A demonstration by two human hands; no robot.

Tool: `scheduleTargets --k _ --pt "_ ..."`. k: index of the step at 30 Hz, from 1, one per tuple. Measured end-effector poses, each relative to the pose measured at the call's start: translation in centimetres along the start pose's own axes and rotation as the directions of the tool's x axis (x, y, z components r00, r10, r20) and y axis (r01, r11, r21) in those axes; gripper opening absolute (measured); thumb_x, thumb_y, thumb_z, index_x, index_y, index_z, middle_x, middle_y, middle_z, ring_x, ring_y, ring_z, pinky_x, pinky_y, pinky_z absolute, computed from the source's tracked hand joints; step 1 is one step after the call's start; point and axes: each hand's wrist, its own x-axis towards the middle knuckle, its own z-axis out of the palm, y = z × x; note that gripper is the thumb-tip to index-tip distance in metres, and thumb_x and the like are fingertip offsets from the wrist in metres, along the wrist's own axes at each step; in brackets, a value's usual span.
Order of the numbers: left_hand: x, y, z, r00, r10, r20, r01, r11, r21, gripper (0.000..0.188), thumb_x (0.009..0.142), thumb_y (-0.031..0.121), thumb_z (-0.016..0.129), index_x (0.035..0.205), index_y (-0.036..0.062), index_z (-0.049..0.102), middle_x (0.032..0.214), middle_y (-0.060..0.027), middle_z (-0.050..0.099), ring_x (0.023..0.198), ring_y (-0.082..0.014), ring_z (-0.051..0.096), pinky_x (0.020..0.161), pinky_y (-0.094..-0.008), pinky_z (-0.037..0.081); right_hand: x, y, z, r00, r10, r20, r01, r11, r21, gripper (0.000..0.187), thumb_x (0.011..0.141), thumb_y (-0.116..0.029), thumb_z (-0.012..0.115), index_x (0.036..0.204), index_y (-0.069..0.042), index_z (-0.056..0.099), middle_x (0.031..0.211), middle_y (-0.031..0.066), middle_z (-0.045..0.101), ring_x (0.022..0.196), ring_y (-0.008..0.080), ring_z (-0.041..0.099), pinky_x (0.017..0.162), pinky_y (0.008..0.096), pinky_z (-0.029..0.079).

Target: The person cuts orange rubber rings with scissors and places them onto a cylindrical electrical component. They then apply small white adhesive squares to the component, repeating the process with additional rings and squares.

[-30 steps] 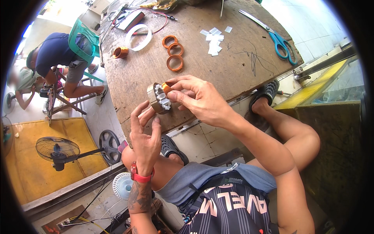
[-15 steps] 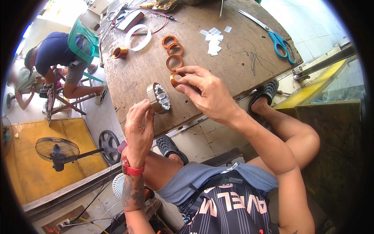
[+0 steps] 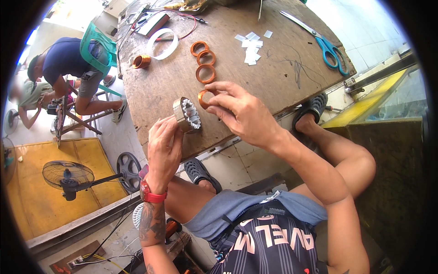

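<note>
My left hand [image 3: 164,148] grips a round metal stator [image 3: 187,114] with white slots, held on edge just above the wooden table [image 3: 273,73]. My right hand [image 3: 242,112] pinches a copper wire coil [image 3: 204,97] between thumb and fingers, right beside the stator. Three more copper coils [image 3: 204,60] lie in a row on the table beyond my right hand. A red band sits on my left wrist.
Blue-handled scissors [image 3: 326,48], white paper slips [image 3: 251,43], a white tape loop [image 3: 162,43], a copper spool [image 3: 141,61] and wires lie on the table. Other people sit at the far left by a green chair [image 3: 98,48]. Fans [image 3: 68,176] stand on the floor.
My right hand moved away from the stator toward the row of coils and now holds one copper coil. My left hand keeps the stator, tilted slightly.
</note>
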Motion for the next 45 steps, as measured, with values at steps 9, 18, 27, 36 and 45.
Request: scheduleTargets --k 9,18,27,36,45 --pt "1.7 -0.8 -1.0 0.998 -0.038 0.058 0.037 0.999 0.019 0.019 0.092 0.007 0.073 0.110 0.0004 0.075 0.109 -0.0153 0.076 0.109 -0.0348 0.070 0.098 -0.0441 0.051 -0.4 0.4 0.5 0.961 -0.236 0.146 0.273 0.903 -0.331 0.027 0.096 -0.009 0.067 0.122 -0.004 0.072 0.143 0.0117 0.064 0.124 0.0314 0.068 0.104 0.0409 0.058" --pt "3.1 0.0 -2.0 0.954 -0.253 0.163 0.277 0.950 -0.147 0.024 0.086 0.012 0.078 0.108 0.0037 0.084 0.089 -0.0188 0.077 0.079 -0.0300 0.076 0.075 -0.0365 0.057 -0.3 0.6 0.8 0.950 -0.251 0.184 0.303 0.878 -0.369 0.028 0.096 -0.010 0.063 0.122 -0.003 0.072 0.147 0.0091 0.062 0.125 0.0286 0.066 0.106 0.0405 0.057" --pt "2.2 -1.4 -0.5 0.989 -0.146 0.023 0.148 0.964 -0.221 0.024 0.085 0.005 0.080 0.109 0.0046 0.084 0.101 -0.0115 0.081 0.096 -0.0273 0.075 0.087 -0.0369 0.057 -0.1 0.4 0.7 0.941 -0.245 0.233 0.322 0.863 -0.390 0.023 0.096 -0.011 0.063 0.115 -0.002 0.073 0.138 0.0111 0.066 0.121 0.0288 0.066 0.106 0.0399 0.056" --pt "1.3 -2.5 1.5 0.995 0.025 -0.099 -0.052 0.960 -0.275 0.030 0.086 0.000 0.076 0.113 0.0116 0.082 0.106 -0.0066 0.079 0.104 -0.0276 0.073 0.120 -0.0539 0.041 0.7 0.3 1.1 0.922 -0.266 0.281 0.364 0.842 -0.399 0.023 0.096 -0.012 0.064 0.115 -0.002 0.072 0.133 0.0122 0.069 0.120 0.0291 0.067 0.105 0.0390 0.056" --pt "2.2 -3.5 0.1 0.959 0.257 0.116 -0.253 0.966 -0.053 0.043 0.085 -0.004 0.065 0.127 -0.0020 0.060 0.131 -0.0220 0.059 0.129 -0.0487 0.054 0.116 -0.0572 0.043 0.6 0.6 1.0 0.947 -0.253 0.200 0.303 0.910 -0.284 0.021 0.096 -0.012 0.074 0.115 -0.005 0.073 0.125 0.0093 0.075 0.111 0.0274 0.071 0.098 0.0403 0.059"
